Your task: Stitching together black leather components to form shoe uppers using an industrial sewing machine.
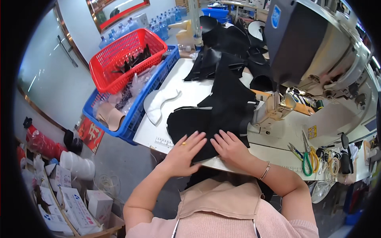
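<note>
Black cut material pieces lie spread over the white sewing table, reaching to its front edge. My left hand rests with fingers stretched on the near part of the black material. Beside it, my right hand lies flat on the same material, fingers apart. Neither hand grasps anything. Just right of the material stands the sewing machine's lower arm, under the large dark machine head. A white curved piece lies on the table to the left.
A red basket sits on a blue crate at the table's left. Green-handled scissors and yellow-handled tools lie at right. More black pieces are piled behind. Cardboard boxes stand on the floor at lower left.
</note>
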A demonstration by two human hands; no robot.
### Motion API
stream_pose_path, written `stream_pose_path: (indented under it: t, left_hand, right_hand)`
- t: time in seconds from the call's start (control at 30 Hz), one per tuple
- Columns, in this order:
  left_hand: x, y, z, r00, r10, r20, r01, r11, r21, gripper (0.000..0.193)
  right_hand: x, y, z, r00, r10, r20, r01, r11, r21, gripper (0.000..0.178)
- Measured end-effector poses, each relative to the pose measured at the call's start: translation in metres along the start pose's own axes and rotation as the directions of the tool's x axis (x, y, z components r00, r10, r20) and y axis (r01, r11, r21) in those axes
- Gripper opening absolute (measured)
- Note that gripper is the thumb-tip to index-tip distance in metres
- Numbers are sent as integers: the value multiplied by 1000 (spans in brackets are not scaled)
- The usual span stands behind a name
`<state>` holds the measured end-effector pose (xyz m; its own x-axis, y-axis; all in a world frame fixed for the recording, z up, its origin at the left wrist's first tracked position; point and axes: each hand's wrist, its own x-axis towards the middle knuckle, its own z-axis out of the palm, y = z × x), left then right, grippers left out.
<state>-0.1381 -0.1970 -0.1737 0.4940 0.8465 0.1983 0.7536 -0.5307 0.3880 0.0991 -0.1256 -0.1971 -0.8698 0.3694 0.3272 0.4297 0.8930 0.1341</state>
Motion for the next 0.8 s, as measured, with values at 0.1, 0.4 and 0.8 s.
stream_pose_path:
  t: [0.1,0.4,0.8]
  left_hand:
    - [10,2,2,989,49,139,-67,989,131,87]
    - [-14,-14,17,990,100,103,-120,971,209,63]
    - [-18,-10,33,988,134,-74,-111,960,257,30]
  right_hand:
    - [1,10,-7,997,-70,26,66,988,139,45]
    - [-22,43,-15,986,-119,114,79,949,306,47]
    - [-1,-45,-13,986,59,157,-127,875,466,78]
